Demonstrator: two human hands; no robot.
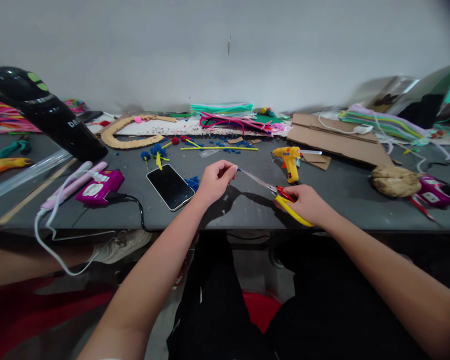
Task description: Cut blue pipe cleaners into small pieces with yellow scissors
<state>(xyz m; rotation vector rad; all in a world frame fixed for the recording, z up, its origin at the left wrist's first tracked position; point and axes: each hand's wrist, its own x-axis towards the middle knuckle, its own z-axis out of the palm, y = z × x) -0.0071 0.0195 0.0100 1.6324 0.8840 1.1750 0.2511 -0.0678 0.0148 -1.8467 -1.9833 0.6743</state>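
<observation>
My right hand [306, 202] grips a pair of scissors [293, 212] with red and yellow handles. Their blades reach left across the table toward my left hand [219, 180]. Thumb and fingertips of that hand are pinched on a small dark blue piece [239, 170], of which only a bit shows right by the blade tips; whether the blades touch it I cannot tell. Close to the left wrist lie blue clippings [192, 183] and a phone [170, 187]. Beyond the scissors a yellow glue gun [290, 161] rests on the table.
A yellow pipe cleaner [221, 148] and blue pom-pom-like pieces [157, 150] lie farther back. Cardboard [333, 137] is at the back right. On the left are a tilted black bottle [65, 122], a purple device [100, 188] and a white cable [41, 240] hanging over the edge.
</observation>
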